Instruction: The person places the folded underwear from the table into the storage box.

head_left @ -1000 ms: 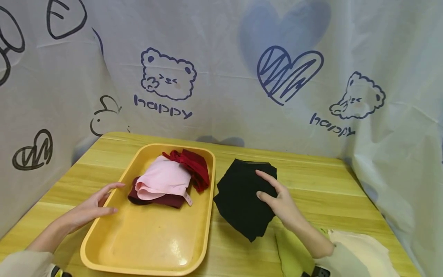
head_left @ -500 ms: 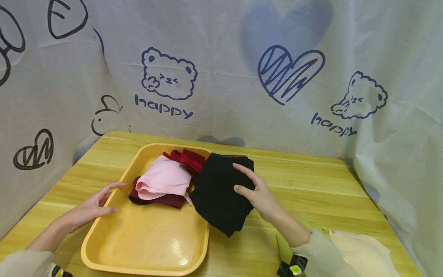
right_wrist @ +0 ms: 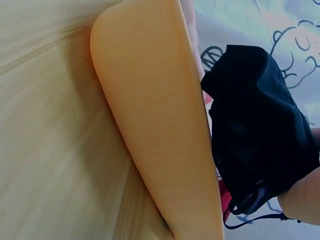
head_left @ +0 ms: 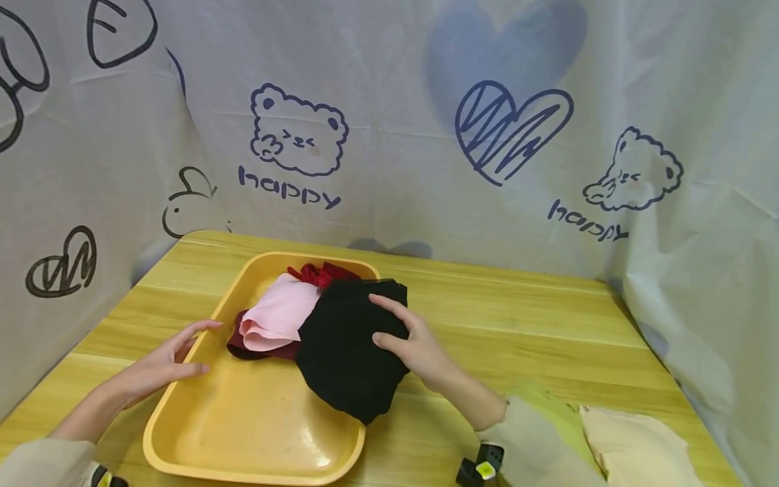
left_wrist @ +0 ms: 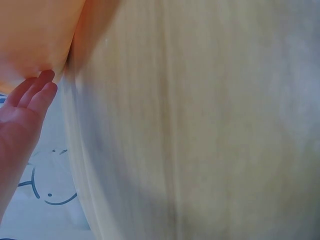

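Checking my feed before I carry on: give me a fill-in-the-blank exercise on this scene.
The right hand holds a ____ cloth.
Inside the tray, the far-end cloth is ____.
The count of cloths in the left hand is ____.
Beneath both bears on the backdrop is written ____.
Missing: black; red; zero; happy.

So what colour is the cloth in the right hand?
The cloth is black, clearest in head view.

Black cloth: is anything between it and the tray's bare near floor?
Possibly the yellow tray's right rim: in the head view, the black cloth, held by the right hand, overlaps it and might catch. Nothing else visible blocks the near floor; the pink cloth lies farther back.
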`<control>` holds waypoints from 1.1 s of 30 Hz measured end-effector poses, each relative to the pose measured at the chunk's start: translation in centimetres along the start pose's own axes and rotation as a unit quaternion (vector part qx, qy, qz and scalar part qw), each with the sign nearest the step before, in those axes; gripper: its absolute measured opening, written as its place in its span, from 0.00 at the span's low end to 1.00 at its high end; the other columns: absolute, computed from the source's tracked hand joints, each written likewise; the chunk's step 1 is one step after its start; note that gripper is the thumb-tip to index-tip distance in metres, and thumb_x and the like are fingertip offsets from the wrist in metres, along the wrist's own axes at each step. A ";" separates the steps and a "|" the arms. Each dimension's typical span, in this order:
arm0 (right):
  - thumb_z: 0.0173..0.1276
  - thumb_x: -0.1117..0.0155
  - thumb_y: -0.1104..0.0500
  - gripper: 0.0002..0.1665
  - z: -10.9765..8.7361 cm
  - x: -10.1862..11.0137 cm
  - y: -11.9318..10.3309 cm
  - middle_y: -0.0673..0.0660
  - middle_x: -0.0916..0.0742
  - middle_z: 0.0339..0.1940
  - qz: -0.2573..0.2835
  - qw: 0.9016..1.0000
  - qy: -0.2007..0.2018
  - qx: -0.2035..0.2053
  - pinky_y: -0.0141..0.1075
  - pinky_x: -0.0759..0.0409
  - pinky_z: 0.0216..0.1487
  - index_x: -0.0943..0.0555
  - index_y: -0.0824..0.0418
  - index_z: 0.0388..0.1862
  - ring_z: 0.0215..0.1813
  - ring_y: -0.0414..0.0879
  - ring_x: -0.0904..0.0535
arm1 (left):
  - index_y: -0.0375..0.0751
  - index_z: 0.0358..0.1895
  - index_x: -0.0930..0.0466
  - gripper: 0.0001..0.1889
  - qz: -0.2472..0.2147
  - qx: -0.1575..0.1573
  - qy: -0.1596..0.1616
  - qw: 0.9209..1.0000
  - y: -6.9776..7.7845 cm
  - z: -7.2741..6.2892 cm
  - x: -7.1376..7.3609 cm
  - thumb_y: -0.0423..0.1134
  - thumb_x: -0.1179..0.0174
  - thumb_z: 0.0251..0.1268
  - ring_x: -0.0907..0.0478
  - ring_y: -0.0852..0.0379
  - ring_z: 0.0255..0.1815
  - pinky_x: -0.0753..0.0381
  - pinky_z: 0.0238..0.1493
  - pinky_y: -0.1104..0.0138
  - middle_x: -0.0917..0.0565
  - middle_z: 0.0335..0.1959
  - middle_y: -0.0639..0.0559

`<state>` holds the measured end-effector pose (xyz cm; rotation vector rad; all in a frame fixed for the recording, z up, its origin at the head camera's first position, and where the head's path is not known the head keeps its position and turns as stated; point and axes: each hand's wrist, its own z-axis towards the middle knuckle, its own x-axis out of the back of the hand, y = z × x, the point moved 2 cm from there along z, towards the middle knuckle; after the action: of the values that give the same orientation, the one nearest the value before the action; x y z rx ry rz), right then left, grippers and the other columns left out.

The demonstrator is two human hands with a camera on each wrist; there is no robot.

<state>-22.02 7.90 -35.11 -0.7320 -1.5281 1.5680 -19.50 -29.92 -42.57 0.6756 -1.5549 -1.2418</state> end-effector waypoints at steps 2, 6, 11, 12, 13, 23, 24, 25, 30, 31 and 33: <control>0.63 0.44 0.67 0.34 0.2 -0.5 0.1 0.56 0.37 0.69 -0.003 1.000 -0.003 0.000 0.48 0.37 0.63 0.38 0.54 0.68 0.66 0.54 0.38 | 0.46 0.66 0.46 0.31 -0.006 0.004 -0.002 1.000 0.0 0.0 0.0 0.30 0.46 0.60 0.70 0.35 0.68 0.46 0.47 0.87 0.45 0.61 0.64; 0.63 0.45 0.67 0.33 0.5 -1.6 0.3 0.58 0.35 0.68 -0.005 1.000 -0.010 0.007 0.48 0.38 0.63 0.37 0.56 0.68 0.65 0.54 0.36 | 0.46 0.66 0.46 0.31 -0.002 0.007 0.001 1.000 -0.1 0.0 0.0 0.31 0.45 0.60 0.68 0.36 0.68 0.44 0.48 0.87 0.45 0.61 0.65; 0.61 0.44 0.69 0.33 1.0 -3.2 0.9 0.58 0.32 0.66 -0.014 1.000 -0.019 0.017 0.46 0.38 0.63 0.36 0.58 0.66 0.63 0.51 0.35 | 0.42 0.66 0.47 0.31 0.005 0.000 0.002 1.000 -0.1 0.0 0.0 0.31 0.46 0.60 0.53 0.65 0.68 0.38 0.48 0.83 0.43 0.59 0.67; 0.61 0.44 0.69 0.33 1.0 -3.6 1.0 0.57 0.32 0.66 -0.017 1.000 -0.020 0.017 0.46 0.38 0.64 0.35 0.58 0.66 0.63 0.50 0.35 | 0.41 0.66 0.47 0.31 0.007 -0.003 0.002 1.000 -0.1 0.0 0.0 0.30 0.46 0.60 0.51 0.73 0.64 0.37 0.48 0.82 0.43 0.59 0.68; 0.60 0.44 0.69 0.33 1.1 -3.9 1.1 0.57 0.31 0.65 -0.020 0.999 -0.021 0.018 0.45 0.39 0.64 0.35 0.58 0.66 0.63 0.50 0.35 | 0.40 0.66 0.47 0.31 0.007 -0.007 0.002 1.000 0.0 0.0 0.0 0.30 0.46 0.60 0.49 0.77 0.62 0.36 0.48 0.82 0.43 0.59 0.68; 0.61 0.42 0.66 0.31 1.1 -6.2 2.1 0.55 0.27 0.61 -0.048 0.998 -0.049 0.006 0.37 0.36 0.61 0.32 0.56 0.64 0.58 0.45 0.31 | 0.37 0.65 0.47 0.30 0.006 -0.023 0.000 1.000 0.0 0.1 -0.1 0.29 0.46 0.60 0.43 0.82 0.54 0.32 0.45 0.79 0.41 0.57 0.69; 0.61 0.42 0.65 0.30 1.1 -6.4 2.1 0.55 0.27 0.61 -0.048 0.998 -0.051 0.000 0.36 0.34 0.60 0.32 0.55 0.64 0.58 0.45 0.31 | 0.37 0.65 0.47 0.30 0.006 -0.024 0.000 1.000 -0.1 0.1 -0.1 0.29 0.46 0.60 0.43 0.83 0.54 0.32 0.45 0.79 0.41 0.57 0.69; 0.61 0.41 0.65 0.31 1.1 -6.6 2.2 0.55 0.27 0.61 -0.052 0.997 -0.053 0.000 0.35 0.34 0.59 0.32 0.55 0.64 0.57 0.44 0.30 | 0.37 0.65 0.47 0.30 0.007 -0.024 0.001 1.000 -0.1 0.1 -0.1 0.29 0.46 0.60 0.43 0.82 0.54 0.32 0.45 0.80 0.41 0.57 0.69; 0.59 0.40 0.66 0.31 1.3 -7.4 2.6 0.53 0.26 0.60 -0.066 0.996 -0.058 -0.002 0.33 0.34 0.58 0.30 0.55 0.62 0.57 0.43 0.31 | 0.39 0.65 0.46 0.30 0.008 -0.025 0.003 1.000 -0.1 0.1 0.0 0.29 0.46 0.60 0.43 0.83 0.54 0.33 0.45 0.80 0.41 0.58 0.69; 0.58 0.39 0.66 0.30 1.3 -7.6 2.6 0.53 0.26 0.59 -0.071 0.996 -0.060 0.000 0.33 0.35 0.58 0.30 0.55 0.62 0.57 0.43 0.31 | 0.40 0.65 0.46 0.30 0.008 -0.025 0.002 1.000 -0.1 0.1 0.0 0.29 0.46 0.60 0.44 0.83 0.54 0.34 0.46 0.81 0.42 0.58 0.69; 0.59 0.39 0.66 0.30 1.3 -7.9 2.7 0.53 0.26 0.59 -0.074 0.995 -0.066 -0.004 0.32 0.35 0.58 0.29 0.55 0.62 0.57 0.42 0.31 | 0.40 0.65 0.46 0.30 0.012 -0.025 0.004 1.000 -0.1 0.2 -0.1 0.30 0.45 0.60 0.47 0.86 0.55 0.36 0.47 0.83 0.42 0.58 0.70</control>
<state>-19.53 0.67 -38.66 -0.5145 -1.6452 1.5247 -19.64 -29.85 -42.72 0.6261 -1.5165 -1.2547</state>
